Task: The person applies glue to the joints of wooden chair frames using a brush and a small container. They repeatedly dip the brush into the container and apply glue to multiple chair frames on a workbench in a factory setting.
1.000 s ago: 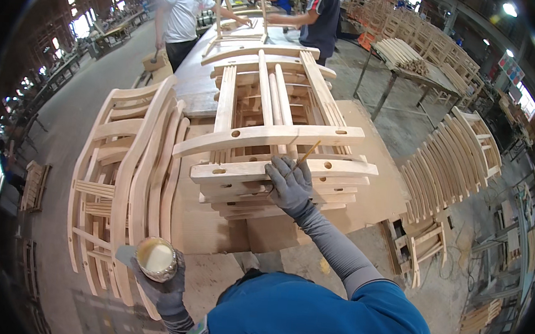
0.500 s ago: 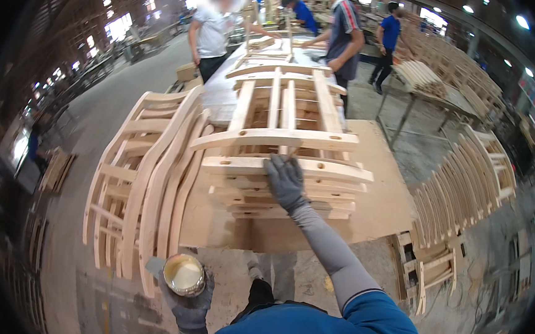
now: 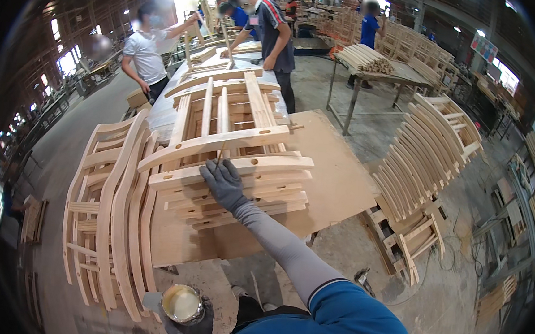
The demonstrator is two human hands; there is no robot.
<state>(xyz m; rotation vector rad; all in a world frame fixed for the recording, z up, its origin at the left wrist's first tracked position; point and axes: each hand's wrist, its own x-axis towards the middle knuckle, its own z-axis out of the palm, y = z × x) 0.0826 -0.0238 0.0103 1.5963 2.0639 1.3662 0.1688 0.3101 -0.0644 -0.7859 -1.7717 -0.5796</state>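
- Head view: at far left, curved chair frames (image 3: 107, 199) are stood side by side, their long axes running away from the person.
- A person in a white shirt (image 3: 146, 56) is seen beyond them with an arm raised; half a second ago that arm was stretched out lower.
- A round container (image 3: 182, 304) of cream-coloured contents is held in the gloved left hand (image 3: 191, 332), with the fingers closed around its side and its mouth turned upward; it is held low, near the body.
- A stack of wooden frames (image 3: 259, 104) is laid with its long axis pointing away from the person, tipped slightly left at the far end; its near rails are set crosswise.
- A thin stick (image 3: 221, 154) is pinched in the gloved right hand (image 3: 224, 186), its long axis nearly upright in the view. Its upper part is shown above the fingertips, against the near rails; its lower end is hidden. Half a second ago it was mostly hidden, and a second ago it was slanted farther right.
- A brown board (image 3: 336, 165) is seen under the stack, extending to its right.
- Farther right, curved wooden pieces (image 3: 420, 162) are ranged in a row.
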